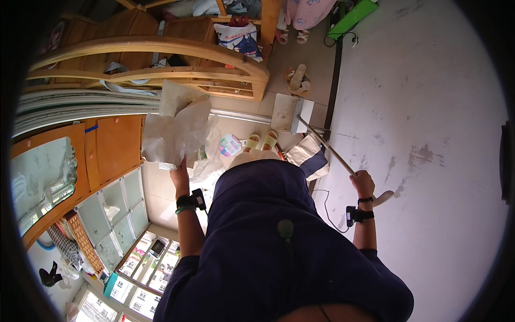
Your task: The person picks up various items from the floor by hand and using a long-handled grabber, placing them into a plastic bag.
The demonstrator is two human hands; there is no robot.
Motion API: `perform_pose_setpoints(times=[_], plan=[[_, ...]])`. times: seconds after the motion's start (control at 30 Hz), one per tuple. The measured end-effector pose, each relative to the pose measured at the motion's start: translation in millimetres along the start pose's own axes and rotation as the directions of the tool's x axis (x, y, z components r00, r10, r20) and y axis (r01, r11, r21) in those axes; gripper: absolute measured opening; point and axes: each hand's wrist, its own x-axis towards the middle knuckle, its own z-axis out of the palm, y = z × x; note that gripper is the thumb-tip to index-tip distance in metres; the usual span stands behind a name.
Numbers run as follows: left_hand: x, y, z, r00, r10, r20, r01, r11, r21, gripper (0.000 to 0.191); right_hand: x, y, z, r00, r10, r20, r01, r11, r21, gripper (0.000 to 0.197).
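Note:
My left hand point(180, 176) grips the edge of a crumpled, translucent plastic bag point(177, 133), held up in front of an orange wooden cabinet. My right hand point(363, 184) is closed around the metal handle point(334, 153) of a long-handled dustpan. The handle runs up to the pale dustpan point(284, 112), which is near the floor by the wall, beyond my feet; specks of dirt show on it. More clear plastic point(209, 163) hangs or lies below the held bag. A colourful printed fan-like item point(230, 145) lies beside my sandals point(252, 141).
A wooden bed frame point(257, 78) stands ahead on the left, a basket with slippers point(298, 80) past the dustpan. A cream and navy bag point(310, 157) leans near the right wall. Another person's sandalled feet point(302, 36) show at the top, near a green object point(350, 20).

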Motion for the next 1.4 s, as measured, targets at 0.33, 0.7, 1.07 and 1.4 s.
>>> perform_pose_setpoints(times=[0.33,0.7,1.07,1.4], plan=[[-17,-8,-18,0.992,-0.119,0.049,0.120,0.993,-0.023,0.038,121,-109,64,0.962,-0.265,0.065,0.269,0.962,-0.047,0.023],[-35,31,-57,0.993,-0.069,0.096,0.081,0.989,-0.124,0.031,226,-197,95,0.911,-0.382,0.155,0.402,0.907,-0.127,0.025],[-55,25,-79,0.994,-0.105,-0.007,0.101,0.966,-0.237,0.026,248,-226,93,0.763,-0.626,0.160,0.624,0.649,-0.434,0.017],[-52,58,-96,0.911,-0.367,0.187,0.412,0.792,-0.450,0.033,221,-264,113,0.495,-0.859,0.130,0.793,0.384,-0.473,0.016]])
